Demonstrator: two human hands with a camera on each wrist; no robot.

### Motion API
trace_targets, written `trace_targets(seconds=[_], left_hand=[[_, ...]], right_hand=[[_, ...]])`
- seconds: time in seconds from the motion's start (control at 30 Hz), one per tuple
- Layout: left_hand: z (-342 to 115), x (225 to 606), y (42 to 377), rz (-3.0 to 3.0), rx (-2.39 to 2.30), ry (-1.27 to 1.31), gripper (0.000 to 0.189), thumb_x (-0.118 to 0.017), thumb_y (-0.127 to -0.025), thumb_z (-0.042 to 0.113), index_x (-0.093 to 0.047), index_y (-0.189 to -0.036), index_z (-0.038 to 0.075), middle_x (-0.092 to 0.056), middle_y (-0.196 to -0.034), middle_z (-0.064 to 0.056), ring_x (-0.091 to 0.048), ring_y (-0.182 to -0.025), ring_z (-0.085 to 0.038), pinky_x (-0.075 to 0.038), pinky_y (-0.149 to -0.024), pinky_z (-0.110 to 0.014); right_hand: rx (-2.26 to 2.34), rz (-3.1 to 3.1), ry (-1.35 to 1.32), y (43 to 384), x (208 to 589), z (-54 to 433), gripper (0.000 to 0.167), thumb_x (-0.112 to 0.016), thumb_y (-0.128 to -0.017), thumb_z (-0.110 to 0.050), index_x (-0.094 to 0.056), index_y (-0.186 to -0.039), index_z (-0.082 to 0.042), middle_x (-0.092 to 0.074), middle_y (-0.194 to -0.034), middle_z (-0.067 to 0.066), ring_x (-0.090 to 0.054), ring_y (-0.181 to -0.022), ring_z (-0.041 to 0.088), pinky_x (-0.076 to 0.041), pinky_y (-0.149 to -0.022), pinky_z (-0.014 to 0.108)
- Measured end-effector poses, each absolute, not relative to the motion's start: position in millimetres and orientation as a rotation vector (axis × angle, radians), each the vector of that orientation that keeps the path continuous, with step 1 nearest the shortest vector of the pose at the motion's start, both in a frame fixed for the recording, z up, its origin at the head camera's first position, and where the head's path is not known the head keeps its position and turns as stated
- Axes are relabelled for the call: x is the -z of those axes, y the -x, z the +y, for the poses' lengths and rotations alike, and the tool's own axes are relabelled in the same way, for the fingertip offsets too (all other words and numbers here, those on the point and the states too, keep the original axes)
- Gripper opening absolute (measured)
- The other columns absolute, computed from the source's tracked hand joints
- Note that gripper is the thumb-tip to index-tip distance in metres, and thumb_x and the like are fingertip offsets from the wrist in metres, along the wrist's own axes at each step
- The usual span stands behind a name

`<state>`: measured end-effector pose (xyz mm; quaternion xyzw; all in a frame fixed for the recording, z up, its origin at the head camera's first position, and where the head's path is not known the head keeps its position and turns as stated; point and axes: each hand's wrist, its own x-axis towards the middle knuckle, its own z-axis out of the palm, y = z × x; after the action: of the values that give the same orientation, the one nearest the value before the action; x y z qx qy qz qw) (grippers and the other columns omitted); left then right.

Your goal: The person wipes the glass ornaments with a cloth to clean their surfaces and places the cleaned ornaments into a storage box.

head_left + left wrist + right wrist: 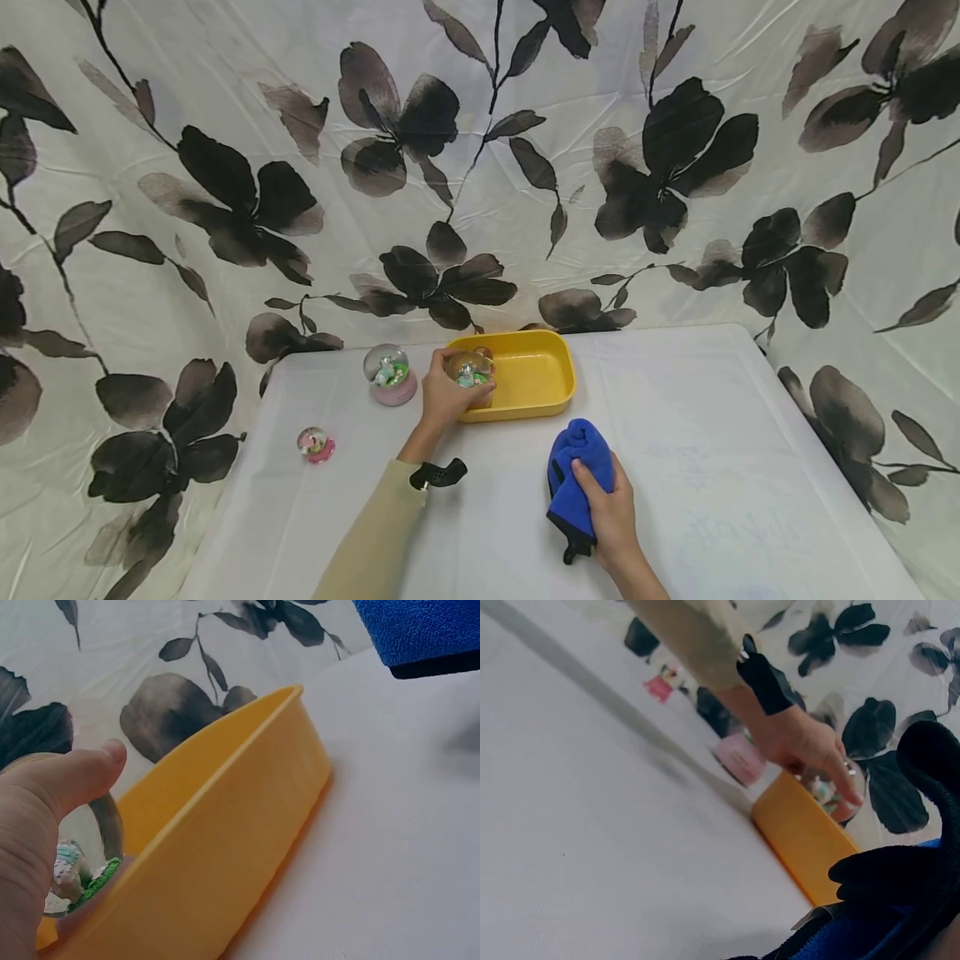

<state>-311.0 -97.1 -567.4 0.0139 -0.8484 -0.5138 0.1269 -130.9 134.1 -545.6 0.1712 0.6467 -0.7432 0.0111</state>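
Observation:
In the head view my left hand (444, 392) grips a snow globe (470, 369) at the left end of a yellow tray (558, 408). Its clear dome holds small white, blue and green figures, and the fingers cover part of its base. From the left wrist, the thumb lies across the dome and the globe (90, 881) sits down behind the tray wall (217, 847). Near the tray's front right, my right hand (617, 508) grips a bunched blue cloth (577, 467) with black edging and a black loop.
Left of the tray stands another snow globe (390, 377) on a pink base. A smaller globe with a pink base (317, 446) is nearer the front left. All rest on a white table (705, 433), with a floral sheet (540, 208) hanging behind.

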Motion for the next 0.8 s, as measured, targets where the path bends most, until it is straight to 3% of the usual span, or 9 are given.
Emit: trace_targets(seconds=[0.33, 0.5, 0.63, 0.8], left_hand=[[-98.7, 571.0, 307.0, -2.476, 1.439, -0.038, 0.082, -0.095, -0.058, 0.03, -0.048, -0.122, 0.011, -0.059, -0.125, -0.014, -0.054, -0.114, -0.033, -0.044, -0.097, -0.05], [-98.7, 569.8, 304.9, -2.521, 1.448, -0.035, 0.088, -0.094, -0.058, 0.032, -0.045, -0.128, 0.011, -0.055, -0.131, -0.014, -0.048, -0.119, -0.035, -0.038, -0.1, -0.054], [-103.9, 567.7, 298.7, -2.548, 1.493, -0.046, 0.087, -0.088, -0.068, 0.039, -0.039, -0.136, 0.013, -0.047, -0.137, -0.013, -0.038, -0.127, -0.035, -0.029, -0.105, -0.057], [-123.1, 565.7, 281.8, -2.446, 1.572, -0.006, 0.067, -0.074, -0.084, 0.033, -0.04, -0.137, 0.008, -0.041, -0.14, -0.013, -0.033, -0.133, -0.032, -0.025, -0.109, -0.055]], right_hand=[[2.326, 2.016, -0.523, 130.3, 547.2, 130.3, 0.067, -0.065, -0.093, -0.035, -0.034, -0.147, -0.008, -0.041, -0.143, 0.018, -0.042, -0.128, 0.038, -0.035, -0.102, 0.059], [2.324, 2.056, -0.512, 128.4, 548.1, 128.7, 0.066, -0.066, -0.093, -0.033, -0.035, -0.147, -0.01, -0.042, -0.143, 0.017, -0.041, -0.128, 0.037, -0.035, -0.102, 0.059], [2.317, 2.063, -0.513, 127.4, 548.5, 126.7, 0.07, -0.067, -0.093, -0.034, -0.03, -0.15, -0.015, -0.037, -0.146, 0.015, -0.038, -0.13, 0.037, -0.032, -0.103, 0.06], [2.33, 2.019, -0.502, 126.1, 548.2, 125.0, 0.077, -0.067, -0.092, -0.033, -0.023, -0.153, -0.018, -0.03, -0.151, 0.014, -0.032, -0.133, 0.038, -0.028, -0.106, 0.06]])
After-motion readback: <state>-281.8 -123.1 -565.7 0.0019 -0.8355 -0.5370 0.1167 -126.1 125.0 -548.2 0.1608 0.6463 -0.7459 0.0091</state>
